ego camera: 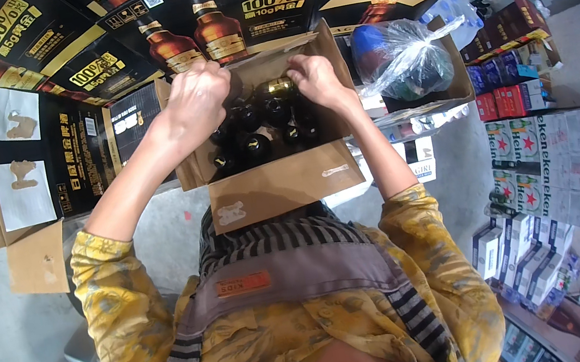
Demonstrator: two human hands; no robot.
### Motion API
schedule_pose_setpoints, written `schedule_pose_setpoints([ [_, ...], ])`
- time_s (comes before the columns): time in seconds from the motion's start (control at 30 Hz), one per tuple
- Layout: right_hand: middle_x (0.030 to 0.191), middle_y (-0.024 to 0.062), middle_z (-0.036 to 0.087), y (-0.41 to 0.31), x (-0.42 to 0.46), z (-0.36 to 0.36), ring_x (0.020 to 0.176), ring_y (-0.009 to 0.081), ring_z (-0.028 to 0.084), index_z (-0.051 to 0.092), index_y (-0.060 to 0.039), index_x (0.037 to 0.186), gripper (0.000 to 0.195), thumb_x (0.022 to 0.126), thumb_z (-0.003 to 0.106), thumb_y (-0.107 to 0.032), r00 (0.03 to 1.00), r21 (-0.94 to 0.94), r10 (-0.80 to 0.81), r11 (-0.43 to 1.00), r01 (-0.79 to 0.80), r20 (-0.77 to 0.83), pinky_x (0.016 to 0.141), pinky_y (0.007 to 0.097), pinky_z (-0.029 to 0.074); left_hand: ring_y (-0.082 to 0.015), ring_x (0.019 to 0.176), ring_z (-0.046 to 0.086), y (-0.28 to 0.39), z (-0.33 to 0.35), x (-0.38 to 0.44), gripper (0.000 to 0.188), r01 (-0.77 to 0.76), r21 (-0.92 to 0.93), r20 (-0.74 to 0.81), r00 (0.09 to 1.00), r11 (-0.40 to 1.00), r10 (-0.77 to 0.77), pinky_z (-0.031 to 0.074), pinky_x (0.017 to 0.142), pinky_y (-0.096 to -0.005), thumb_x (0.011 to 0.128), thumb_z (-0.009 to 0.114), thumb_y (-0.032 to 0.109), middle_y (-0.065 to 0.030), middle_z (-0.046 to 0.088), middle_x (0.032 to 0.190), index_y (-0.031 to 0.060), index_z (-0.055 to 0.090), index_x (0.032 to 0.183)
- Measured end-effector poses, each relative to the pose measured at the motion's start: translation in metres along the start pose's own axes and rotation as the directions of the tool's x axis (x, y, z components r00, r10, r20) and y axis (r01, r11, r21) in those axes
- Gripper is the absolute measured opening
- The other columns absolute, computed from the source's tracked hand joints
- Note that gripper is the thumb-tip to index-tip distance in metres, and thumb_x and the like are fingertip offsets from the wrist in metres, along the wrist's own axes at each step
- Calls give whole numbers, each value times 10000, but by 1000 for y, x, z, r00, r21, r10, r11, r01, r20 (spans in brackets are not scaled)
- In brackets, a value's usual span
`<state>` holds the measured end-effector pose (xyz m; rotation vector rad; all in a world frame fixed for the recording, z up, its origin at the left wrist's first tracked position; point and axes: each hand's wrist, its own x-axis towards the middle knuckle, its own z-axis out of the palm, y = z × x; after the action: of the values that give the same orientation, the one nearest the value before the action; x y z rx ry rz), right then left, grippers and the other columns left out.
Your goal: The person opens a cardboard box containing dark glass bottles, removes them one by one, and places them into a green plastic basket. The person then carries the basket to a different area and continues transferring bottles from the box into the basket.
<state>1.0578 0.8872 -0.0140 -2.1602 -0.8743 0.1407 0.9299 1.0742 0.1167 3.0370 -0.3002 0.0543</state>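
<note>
An open cardboard box (284, 182) stands before me, its near flap folded down towards my apron. Several dark glass bottles (276, 111) stand inside with their caps up. One bottle with a gold label (276, 87) is at the back of the box, beside my right hand (315, 79). The fingers of that hand are bent close to this bottle; whether they grip it I cannot tell. My left hand (202, 94) is over the box's back left part with its fingers curled; what is under them is hidden.
Black Budweiser cartons (271, 10) are stacked behind the box. At its right, another open box (457, 58) holds a clear plastic bag (402, 59) of round things. An open black carton (70, 155) lies left. Heineken cartons (563, 144) and other packs stand far right on the floor.
</note>
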Motion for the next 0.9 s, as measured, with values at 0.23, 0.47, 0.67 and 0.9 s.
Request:
schedule_pose_setpoints([
  [0.23,843,139,636,-12,-2,-35,766,173,615,578,56,971,179,832,510,-34,955,583,252,804,-116,-157,659,264,502,-281,955,492,-4,69,23,301,-149,-5,-65,987,989,148,419,791,-384,572,546,-43,-119,522,916,-9,515,870],
  [0.47,849,131,621,-21,-44,-96,760,155,606,559,73,990,198,850,497,-54,927,701,322,706,-99,-193,650,257,521,-261,865,491,13,74,21,200,-291,-57,-7,957,955,291,438,712,-357,530,598,-23,-99,509,857,9,535,716],
  [0.67,807,113,625,-9,-76,-82,731,142,603,567,76,969,191,854,501,-62,928,681,335,718,-141,-161,611,247,511,-253,906,484,25,75,41,223,-583,-64,-286,788,810,545,412,773,-356,582,586,-34,-98,500,920,4,554,799],
  [0.9,801,99,626,-18,-91,-77,733,127,594,567,70,967,191,859,499,-72,913,669,373,722,-175,-164,631,248,500,-252,948,470,41,119,93,169,-552,23,202,819,833,537,401,799,-340,646,531,-14,-106,494,958,23,541,810],
])
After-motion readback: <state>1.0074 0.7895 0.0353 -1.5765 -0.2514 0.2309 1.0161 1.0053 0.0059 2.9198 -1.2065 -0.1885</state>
